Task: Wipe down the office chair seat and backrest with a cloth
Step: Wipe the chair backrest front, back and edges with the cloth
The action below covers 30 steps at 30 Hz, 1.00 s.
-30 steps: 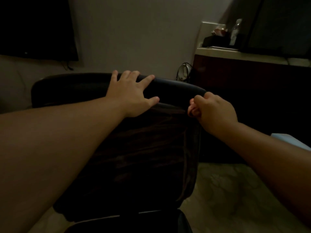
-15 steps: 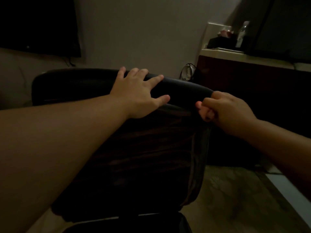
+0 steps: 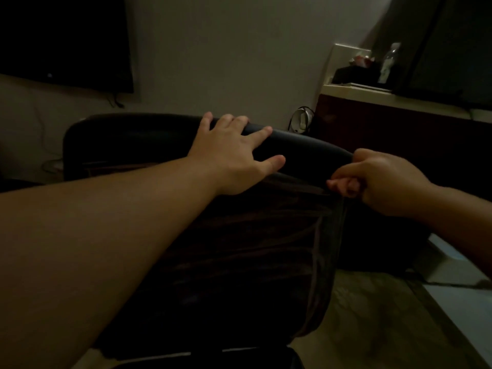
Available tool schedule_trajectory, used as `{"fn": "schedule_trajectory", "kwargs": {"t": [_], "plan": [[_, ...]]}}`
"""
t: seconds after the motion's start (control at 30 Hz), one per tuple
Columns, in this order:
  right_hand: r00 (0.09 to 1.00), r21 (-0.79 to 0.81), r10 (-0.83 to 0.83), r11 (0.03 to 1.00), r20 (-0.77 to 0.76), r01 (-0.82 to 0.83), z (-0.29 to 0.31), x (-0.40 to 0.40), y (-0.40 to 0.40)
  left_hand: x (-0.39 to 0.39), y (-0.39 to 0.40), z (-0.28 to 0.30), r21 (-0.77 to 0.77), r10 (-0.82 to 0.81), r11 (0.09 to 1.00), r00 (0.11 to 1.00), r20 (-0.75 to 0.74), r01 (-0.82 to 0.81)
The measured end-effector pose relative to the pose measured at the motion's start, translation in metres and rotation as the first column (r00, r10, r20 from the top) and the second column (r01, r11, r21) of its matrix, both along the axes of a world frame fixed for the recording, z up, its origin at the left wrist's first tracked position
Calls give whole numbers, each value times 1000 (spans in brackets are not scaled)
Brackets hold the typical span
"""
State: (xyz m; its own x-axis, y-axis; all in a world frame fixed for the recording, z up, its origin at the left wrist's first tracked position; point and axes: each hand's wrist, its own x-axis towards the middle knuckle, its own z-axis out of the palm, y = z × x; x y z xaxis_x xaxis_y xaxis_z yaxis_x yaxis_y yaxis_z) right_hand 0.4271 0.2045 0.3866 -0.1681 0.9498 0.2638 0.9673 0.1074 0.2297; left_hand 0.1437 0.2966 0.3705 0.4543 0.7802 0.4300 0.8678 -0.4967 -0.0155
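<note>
The left hand (image 3: 234, 158) rests flat, fingers spread, on the top of the chair backrest (image 3: 300, 147), a dark cloth (image 3: 253, 249) drapes the backrest's face, its upper corner pinched by the right hand (image 3: 383, 179), and a bottle (image 3: 389, 62) stands on the far surface (image 3: 372, 95).

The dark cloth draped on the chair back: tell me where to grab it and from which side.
Take the dark cloth at its top right corner, coming in from the chair's right edge. There it hangs free below the backrest top rail, and the right hand already pinches it there. The left hand rests flat on the rail, likely steadying it.
</note>
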Motion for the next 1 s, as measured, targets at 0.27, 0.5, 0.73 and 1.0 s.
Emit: {"fn": "schedule_trajectory", "kwargs": {"t": [0.27, 0.5, 0.73, 1.0], "plan": [[996, 47, 43, 998, 83, -47, 8, -37, 26, -11, 8, 1, 21, -6, 1000, 999, -35, 7], [997, 90, -44, 995, 69, 37, 6, -35, 14, -16, 8, 17, -68, -40, 997, 999, -29, 38], [996, 140, 53, 988, 72, -63, 5, -60, 24, -46, 6, 17, -38, -96, 995, 992, -79, 93], [994, 162, 93, 982, 52, -100, 8, -80, 28, -130, 2, 9, -12, 32, 999, 994, -109, -33]]}}
